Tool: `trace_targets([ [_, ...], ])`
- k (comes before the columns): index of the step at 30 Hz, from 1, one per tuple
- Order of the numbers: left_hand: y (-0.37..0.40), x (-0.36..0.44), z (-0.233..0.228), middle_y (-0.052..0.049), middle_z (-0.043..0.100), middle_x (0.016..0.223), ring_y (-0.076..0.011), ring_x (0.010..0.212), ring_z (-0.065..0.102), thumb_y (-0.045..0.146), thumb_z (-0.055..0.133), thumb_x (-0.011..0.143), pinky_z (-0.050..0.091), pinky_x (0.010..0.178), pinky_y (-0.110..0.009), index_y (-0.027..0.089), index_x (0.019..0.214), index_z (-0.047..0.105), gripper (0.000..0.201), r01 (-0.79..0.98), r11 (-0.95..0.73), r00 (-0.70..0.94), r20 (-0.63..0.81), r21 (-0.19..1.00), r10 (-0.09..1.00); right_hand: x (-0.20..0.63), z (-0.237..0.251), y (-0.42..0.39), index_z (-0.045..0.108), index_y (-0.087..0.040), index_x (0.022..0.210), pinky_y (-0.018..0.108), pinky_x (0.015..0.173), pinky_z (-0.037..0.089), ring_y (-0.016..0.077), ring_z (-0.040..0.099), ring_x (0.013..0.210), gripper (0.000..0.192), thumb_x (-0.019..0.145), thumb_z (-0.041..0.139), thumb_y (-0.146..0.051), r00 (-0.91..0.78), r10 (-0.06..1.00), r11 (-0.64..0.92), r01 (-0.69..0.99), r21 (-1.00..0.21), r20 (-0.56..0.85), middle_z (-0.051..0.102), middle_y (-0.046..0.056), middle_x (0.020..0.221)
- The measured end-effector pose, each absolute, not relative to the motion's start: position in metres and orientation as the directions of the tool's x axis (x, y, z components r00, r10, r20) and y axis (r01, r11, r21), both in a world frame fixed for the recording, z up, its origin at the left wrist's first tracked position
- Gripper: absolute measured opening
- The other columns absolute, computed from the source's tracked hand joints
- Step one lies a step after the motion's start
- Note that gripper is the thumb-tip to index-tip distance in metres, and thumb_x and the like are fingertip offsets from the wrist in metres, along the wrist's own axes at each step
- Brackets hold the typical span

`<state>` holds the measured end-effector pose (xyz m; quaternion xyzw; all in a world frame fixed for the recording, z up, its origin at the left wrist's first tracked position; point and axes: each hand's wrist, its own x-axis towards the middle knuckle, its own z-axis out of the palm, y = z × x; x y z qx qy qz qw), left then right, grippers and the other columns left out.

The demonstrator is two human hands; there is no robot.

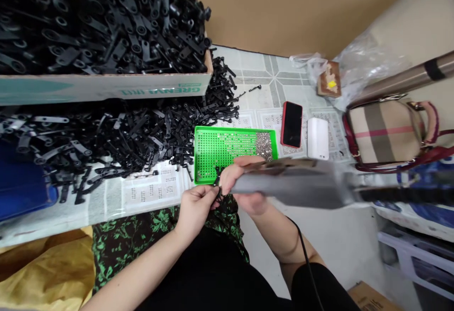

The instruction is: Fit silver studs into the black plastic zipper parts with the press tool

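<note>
**Hands, Grey Tool and Black Parts at the Green Tray**

Nearest, dark clothing and a green-leaf printed cloth (117,244) across the lap, with a yellow bag (42,268) at the left. Above these, left hand (194,207) with fingers pinched shut on a small black part (217,185), held at the near edge of the green tray (213,152). Right hand (244,185) wrapped closed around a grey power tool (294,183), blurred, lying across toward the right, its nose right against the small black part; a black cord (307,259) trailing down past the right forearm.

Beyond, green perforated tray flat on printed calendar sheets (149,192), figures too small to read; a heap of tiny silver screws (263,144) in the tray's far right corner. Just right of it, a red-cased phone (292,124) face up and a white box (317,138). Left of the tray, a spread of loose black plastic parts (117,136).

Farther off, a cardboard box (99,86) piled with the same black parts, green lettering upside down, seemingly "GRENAL", not certain. At the far right, a checked handbag (386,131) and clear plastic wrapping (365,60).
</note>
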<state>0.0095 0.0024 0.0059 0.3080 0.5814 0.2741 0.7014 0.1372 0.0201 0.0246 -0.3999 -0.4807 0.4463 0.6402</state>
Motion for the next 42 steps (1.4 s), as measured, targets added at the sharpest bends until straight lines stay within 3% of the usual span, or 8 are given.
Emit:
trace_targets([
  [3, 0.000, 0.009, 0.004, -0.001, 0.062, 0.052, -0.0134, 0.049, 0.055, 0.041, 0.075, 0.059, 0.045, 0.050, -0.025, 0.016, 0.055, 0.067, 0.026, -0.083, 0.704, 0.198, -0.681, 0.705, 0.705, 0.159, 0.026, 0.036, 0.050, -0.032, 0.110, 0.026, 0.036, 0.043, 0.0100, 0.044, 0.034, 0.043, 0.081, 0.046, -0.063, 0.373, 0.828, 0.473, -0.062, -0.879, 0.419, 0.049, -0.009, 0.051],
  [7, -0.002, 0.011, 0.003, 0.001, 0.064, 0.059, -0.0140, 0.056, 0.059, 0.031, 0.084, 0.044, 0.052, 0.058, -0.028, 0.016, 0.062, 0.068, 0.028, -0.207, 0.741, 0.161, -0.725, 0.639, 0.670, 0.181, 0.015, 0.053, 0.052, -0.030, 0.096, 0.024, 0.032, 0.037, 0.0086, 0.042, 0.031, 0.035, 0.079, 0.049, -0.060, 0.509, 0.783, 0.408, 0.015, -0.913, 0.358, 0.046, -0.010, 0.050],
  [10, -0.001, 0.014, 0.005, 0.001, 0.065, 0.059, -0.0137, 0.056, 0.060, 0.030, 0.084, 0.044, 0.052, 0.058, -0.027, 0.016, 0.060, 0.068, 0.026, -0.217, 0.747, 0.145, -0.736, 0.628, 0.661, 0.184, 0.005, 0.056, 0.054, -0.026, 0.092, 0.024, 0.033, 0.039, 0.0087, 0.044, 0.031, 0.034, 0.077, 0.054, -0.056, 0.524, 0.801, 0.383, -0.076, -0.921, 0.290, 0.051, -0.009, 0.050],
  [18, 0.002, 0.016, 0.009, -0.001, 0.068, 0.057, -0.0138, 0.052, 0.060, 0.026, 0.083, 0.041, 0.050, 0.054, -0.026, 0.015, 0.058, 0.069, 0.025, -0.247, 0.769, 0.094, -0.775, 0.589, 0.624, 0.185, -0.006, 0.052, 0.060, -0.022, 0.095, 0.022, 0.033, 0.039, 0.0089, 0.049, 0.033, 0.028, 0.079, 0.059, -0.045, 0.490, 0.814, 0.450, -0.189, -0.873, 0.313, 0.057, -0.007, 0.053],
  [28, 0.002, 0.017, 0.008, 0.000, 0.067, 0.055, -0.0129, 0.050, 0.060, 0.023, 0.083, 0.040, 0.050, 0.052, -0.024, 0.015, 0.057, 0.069, 0.024, -0.254, 0.774, 0.085, -0.784, 0.580, 0.615, 0.179, -0.004, 0.047, 0.049, -0.026, 0.096, 0.024, 0.035, 0.039, 0.0093, 0.046, 0.034, 0.035, 0.079, 0.052, -0.056, 0.540, 0.776, 0.404, -0.032, -0.914, 0.324, 0.050, -0.010, 0.051],
  [34, 0.002, 0.018, 0.008, 0.001, 0.068, 0.055, -0.0125, 0.049, 0.062, 0.023, 0.082, 0.040, 0.050, 0.050, -0.022, 0.015, 0.058, 0.069, 0.024, -0.248, 0.781, 0.087, -0.790, 0.573, 0.607, 0.173, -0.008, 0.042, 0.047, -0.026, 0.101, 0.027, 0.040, 0.043, 0.0106, 0.049, 0.039, 0.033, 0.080, 0.051, -0.052, 0.591, 0.727, 0.396, 0.054, -0.917, 0.349, 0.050, -0.008, 0.056],
  [42, 0.004, 0.018, 0.009, -0.004, 0.070, 0.054, -0.0136, 0.048, 0.063, 0.034, 0.078, 0.050, 0.048, 0.046, -0.021, 0.014, 0.057, 0.067, 0.023, -0.124, 0.802, 0.130, -0.791, 0.585, 0.597, 0.172, 0.020, 0.038, 0.045, -0.026, 0.098, 0.026, 0.035, 0.036, 0.0101, 0.042, 0.033, 0.035, 0.083, 0.037, -0.056, 0.624, 0.700, 0.413, 0.044, -0.909, 0.348, 0.042, -0.009, 0.052],
])
